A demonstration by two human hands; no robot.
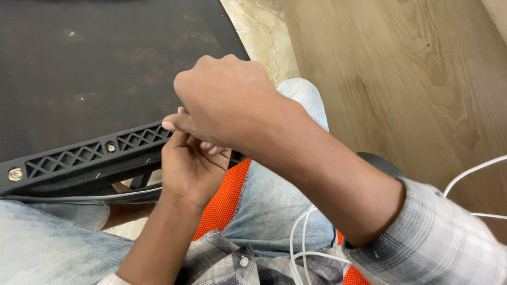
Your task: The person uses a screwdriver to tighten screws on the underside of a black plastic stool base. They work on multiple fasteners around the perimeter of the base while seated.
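Observation:
My left hand (191, 168) and my right hand (224, 100) meet over my lap, just below the front edge of a black table (84, 68). The right hand lies on top, knuckles up, thumb and fingers pinched together. The left hand curls up underneath it, palm toward me. Whatever sits between the fingers is hidden by the right hand; I cannot tell if anything is held. The table edge (79, 155) has a lattice-patterned black rail with screws.
I sit on an orange mesh chair seat (224, 203), wearing light blue jeans (274, 200) and a plaid shirt. White cables (302, 240) hang by my lap and cross the right. Wooden floor (401, 74) spreads to the right, and a marble strip (261, 31) runs beside the table.

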